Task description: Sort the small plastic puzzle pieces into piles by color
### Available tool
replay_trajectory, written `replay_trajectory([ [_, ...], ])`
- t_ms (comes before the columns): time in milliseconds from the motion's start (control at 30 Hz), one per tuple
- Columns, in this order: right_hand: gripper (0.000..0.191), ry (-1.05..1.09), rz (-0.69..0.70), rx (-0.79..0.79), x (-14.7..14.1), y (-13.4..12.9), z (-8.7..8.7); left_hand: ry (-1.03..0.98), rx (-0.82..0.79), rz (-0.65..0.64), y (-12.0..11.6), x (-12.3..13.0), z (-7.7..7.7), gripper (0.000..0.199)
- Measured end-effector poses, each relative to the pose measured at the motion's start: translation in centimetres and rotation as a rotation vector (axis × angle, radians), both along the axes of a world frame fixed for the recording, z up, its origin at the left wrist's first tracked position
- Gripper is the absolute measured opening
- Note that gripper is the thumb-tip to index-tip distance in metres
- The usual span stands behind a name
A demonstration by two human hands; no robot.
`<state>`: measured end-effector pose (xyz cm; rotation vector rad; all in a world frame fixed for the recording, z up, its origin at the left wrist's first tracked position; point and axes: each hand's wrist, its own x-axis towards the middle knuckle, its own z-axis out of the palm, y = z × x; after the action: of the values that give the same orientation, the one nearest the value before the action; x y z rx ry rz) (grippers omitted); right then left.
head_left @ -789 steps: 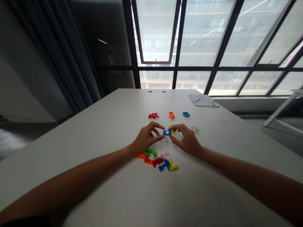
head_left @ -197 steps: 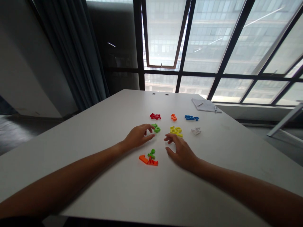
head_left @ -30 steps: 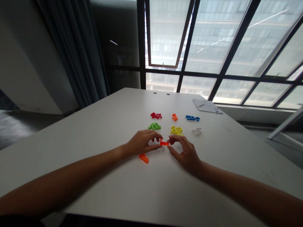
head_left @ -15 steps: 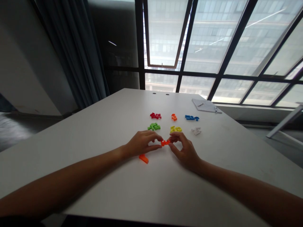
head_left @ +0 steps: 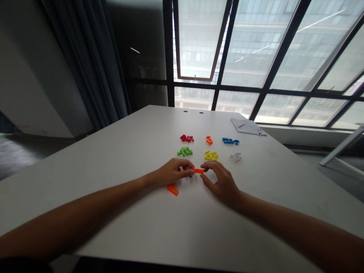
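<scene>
Between my two hands is a small orange toy building block (head_left: pixel 198 171), held just above the table. My left hand (head_left: pixel 176 169) pinches its left end between thumb and fingers. At the right end, the thumb and forefinger of my right hand (head_left: pixel 222 182) curve round the block in a loose pinch, and whether both fingertips touch it is hard to see. A longer orange piece (head_left: pixel 172 189) lies on the table just below my left wrist. Beyond my hands lie a pile of green pieces (head_left: pixel 185 151) and a pile of yellow pieces (head_left: pixel 211 156).
Farther back on the white table (head_left: pixel 127 223) are red pieces (head_left: pixel 187 138), more orange pieces (head_left: pixel 209 140) and blue pieces (head_left: pixel 230 141). Whitish pieces (head_left: pixel 236 157) lie to the right. A flat pale sheet or bag (head_left: pixel 248 126) with pens rests near the far right edge.
The orange block has turned between my fingers, so its studs no longer show and a smooth side faces me. My right fingertips have spread slightly. The piles have stayed put.
</scene>
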<state>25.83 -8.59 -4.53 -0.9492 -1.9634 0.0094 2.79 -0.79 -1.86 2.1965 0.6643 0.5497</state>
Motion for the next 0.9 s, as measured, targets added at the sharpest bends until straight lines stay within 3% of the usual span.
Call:
replay_trajectory([
  [100, 0.012, -0.063, 0.037, 0.068, 0.4, 0.2, 0.3, -0.013, -0.035, -0.01, 0.1, 0.0, 0.0, 0.032],
  [200, 0.008, -0.121, -0.013, 0.056, 1.7, 1.6, 1.5, -0.015, -0.015, 0.043, 0.3, 0.1, -0.1, 0.031],
  [400, 0.011, -0.189, -0.393, -0.141, 7.2, 9.1, 4.3, 0.036, 0.061, 0.061, 0.9, 0.2, -0.6, 0.029],
  [500, 0.017, -0.32, -0.62, -0.315, 9.1, 13.6, 4.7, 0.059, 0.064, 0.039, 0.8, 0.2, -0.8, 0.027],
  [567, 0.019, -0.354, -0.693, -0.379, 9.5, 16.0, 4.5, 0.062, 0.057, 0.034, 0.8, 0.1, -0.8, 0.026],
  [700, 0.019, -0.396, -0.708, -0.517, 9.2, 19.1, 3.6, 0.051, 0.051, 0.047, 0.9, 0.0, -0.8, 0.026],
  [900, 0.021, -0.406, -0.657, -0.613, 8.5, 19.9, 3.6, 0.05, 0.045, 0.038, 1.0, 0.2, -0.8, 0.029],
])
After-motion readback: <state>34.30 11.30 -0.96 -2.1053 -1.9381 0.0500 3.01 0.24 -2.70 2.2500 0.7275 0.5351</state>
